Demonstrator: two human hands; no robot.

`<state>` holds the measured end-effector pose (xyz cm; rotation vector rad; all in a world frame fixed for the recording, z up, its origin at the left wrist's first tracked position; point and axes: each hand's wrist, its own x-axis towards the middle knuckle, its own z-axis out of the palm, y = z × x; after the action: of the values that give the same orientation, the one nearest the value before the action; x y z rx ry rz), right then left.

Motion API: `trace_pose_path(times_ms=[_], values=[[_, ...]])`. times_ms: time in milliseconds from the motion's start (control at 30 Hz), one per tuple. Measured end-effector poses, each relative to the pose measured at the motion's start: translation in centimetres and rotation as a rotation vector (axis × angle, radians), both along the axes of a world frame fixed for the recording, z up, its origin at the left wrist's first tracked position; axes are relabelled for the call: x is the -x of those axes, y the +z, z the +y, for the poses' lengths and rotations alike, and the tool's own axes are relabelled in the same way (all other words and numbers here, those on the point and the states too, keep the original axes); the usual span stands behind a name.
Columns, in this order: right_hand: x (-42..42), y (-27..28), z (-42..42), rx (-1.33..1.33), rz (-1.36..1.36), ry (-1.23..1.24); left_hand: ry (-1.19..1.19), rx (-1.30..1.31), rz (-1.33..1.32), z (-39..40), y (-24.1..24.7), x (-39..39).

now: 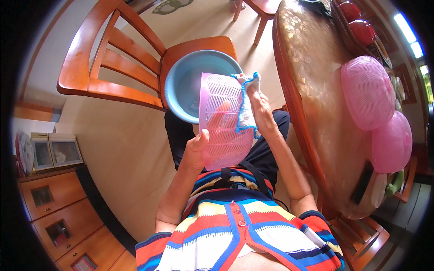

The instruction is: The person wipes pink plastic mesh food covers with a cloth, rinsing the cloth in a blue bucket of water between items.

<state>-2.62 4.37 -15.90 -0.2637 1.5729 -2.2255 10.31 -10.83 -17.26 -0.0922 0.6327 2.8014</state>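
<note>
A pink slotted plastic basket (pixel 225 142) is tilted on its side above my lap, its rim towards the left. My left hand (pixel 198 145) grips it by the rim, thumb outside and fingers showing through the slots from within. My right hand (pixel 261 105) presses a white cloth with blue edging (pixel 249 108) against the basket's base; some of its fingers are hidden by the cloth. Just beyond the basket, a blue plastic basin (pixel 184 84) with water in it rests on the seat of a wooden chair (pixel 200 45).
To the right runs a long wooden table (pixel 317 111) with a patterned cover. Two pink baskets, one farther (pixel 368 91) and one nearer (pixel 391 142), lie on it, beside a green object (pixel 395 183). A drawer cabinet (pixel 64 210) stands at the lower left.
</note>
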Motion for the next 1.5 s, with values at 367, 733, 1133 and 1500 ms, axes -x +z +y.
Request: trace_pose_path(times_ms=[367, 733, 1133, 1500], values=[[-6.6, 1.6, 0.2, -0.661, 0.971, -0.204, -0.003, 0.125, -0.029, 0.2, 0.7, 1.2], [-3.6, 0.1, 2.0, -0.25, 0.152, -0.13, -0.258, 0.621, 0.37, 2.9, -0.4, 1.9], [-7.4, -0.3, 0.3, -0.571, 0.987, -0.022, 0.131, 0.33, -0.095, 1.9, 3.9, 5.2], [-3.5, 1.1, 0.2, -0.44, 0.833, -0.153, 0.025, 0.198, 0.061, 1.9, 4.1, 2.3]])
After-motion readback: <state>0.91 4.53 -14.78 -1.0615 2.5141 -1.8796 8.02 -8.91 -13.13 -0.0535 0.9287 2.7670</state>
